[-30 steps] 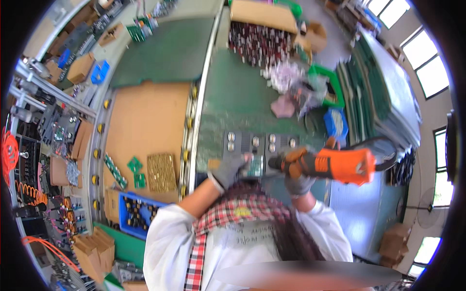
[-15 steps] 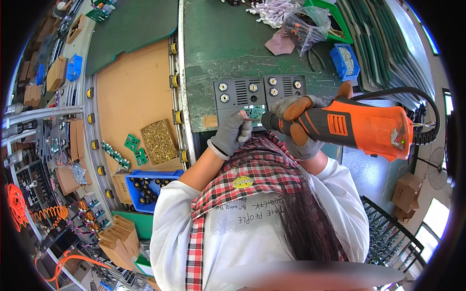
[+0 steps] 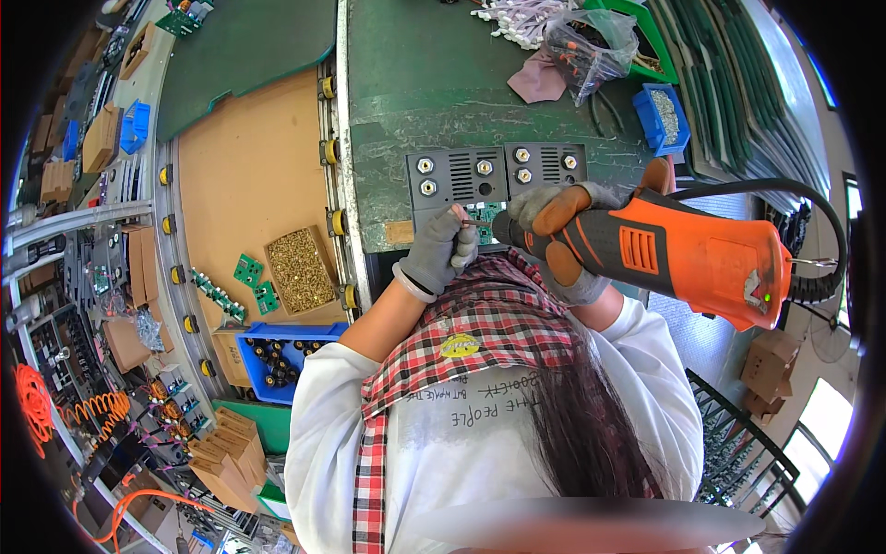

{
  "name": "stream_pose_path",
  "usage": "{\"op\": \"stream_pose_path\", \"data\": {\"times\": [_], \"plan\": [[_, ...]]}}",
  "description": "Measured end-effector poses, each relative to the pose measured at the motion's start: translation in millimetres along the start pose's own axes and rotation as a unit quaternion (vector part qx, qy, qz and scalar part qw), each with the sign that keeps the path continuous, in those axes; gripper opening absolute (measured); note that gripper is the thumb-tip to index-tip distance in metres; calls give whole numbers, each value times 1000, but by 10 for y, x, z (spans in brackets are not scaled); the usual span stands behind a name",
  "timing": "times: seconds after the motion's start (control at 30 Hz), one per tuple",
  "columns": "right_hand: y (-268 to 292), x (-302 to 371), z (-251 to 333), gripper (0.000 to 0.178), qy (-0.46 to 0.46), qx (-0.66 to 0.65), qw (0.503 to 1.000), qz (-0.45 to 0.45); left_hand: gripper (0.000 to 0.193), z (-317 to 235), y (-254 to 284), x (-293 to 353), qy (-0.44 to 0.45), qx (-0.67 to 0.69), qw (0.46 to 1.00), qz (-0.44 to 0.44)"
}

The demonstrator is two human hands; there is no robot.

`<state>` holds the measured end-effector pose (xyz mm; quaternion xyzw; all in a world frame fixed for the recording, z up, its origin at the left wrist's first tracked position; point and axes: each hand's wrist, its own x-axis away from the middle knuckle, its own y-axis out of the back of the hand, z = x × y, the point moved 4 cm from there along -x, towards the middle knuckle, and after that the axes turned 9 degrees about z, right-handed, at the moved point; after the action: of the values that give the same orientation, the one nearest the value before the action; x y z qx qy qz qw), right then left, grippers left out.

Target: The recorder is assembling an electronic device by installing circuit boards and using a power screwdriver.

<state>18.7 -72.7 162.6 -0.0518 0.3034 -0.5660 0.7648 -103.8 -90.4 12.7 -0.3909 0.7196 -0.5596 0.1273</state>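
Observation:
My right hand (image 3: 570,242), in a grey and brown glove, is wrapped round the front of an orange and black electric screwdriver (image 3: 688,254). The tool lies nearly level, its thin bit (image 3: 478,222) pointing left. At the bit's tip my left hand (image 3: 438,254), gloved in grey with bare fingertips, is closed in a pinch; what sits between the fingers is too small to make out. Just beyond both hands lie dark grey vented panels (image 3: 452,171) with brass-coloured fittings and white nuts. A green circuit board (image 3: 491,211) shows at the panel's near part, partly covered by the hands.
On the green bench (image 3: 406,102) lie a clear plastic bag (image 3: 591,51), white cable ties (image 3: 531,18), a blue bin (image 3: 662,120) and pliers (image 3: 604,113). Left of the bench's metal rail are a box of brass parts (image 3: 302,270) and a blue tray (image 3: 295,334). A black cord (image 3: 784,182) trails from the screwdriver.
The screwdriver's rear end has dropped slightly nearer my body and shifted a little right. My left hand keeps its pinch at the bit's tip.

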Motion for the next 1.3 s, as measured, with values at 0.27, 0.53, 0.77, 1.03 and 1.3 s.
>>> {"op": "stream_pose_path", "data": {"times": [0.27,0.53,0.77,1.03,1.3], "plan": [[129,-14,-126,35,-18,65,996,-66,25,-114,-43,42,-6,-130,990,-61],[175,-45,-168,33,1,23,1000,-3,19,-28,222,-3,1,48,993,-111],[152,-46,-134,32,-16,48,998,21,14,-55,154,10,-7,102,989,-108],[89,-8,-85,34,-5,37,999,-13,18,-40,140,60,-26,-18,991,-132],[127,74,-44,20,-11,24,999,35,22,-33,58,53,23,-121,987,-106]]}}
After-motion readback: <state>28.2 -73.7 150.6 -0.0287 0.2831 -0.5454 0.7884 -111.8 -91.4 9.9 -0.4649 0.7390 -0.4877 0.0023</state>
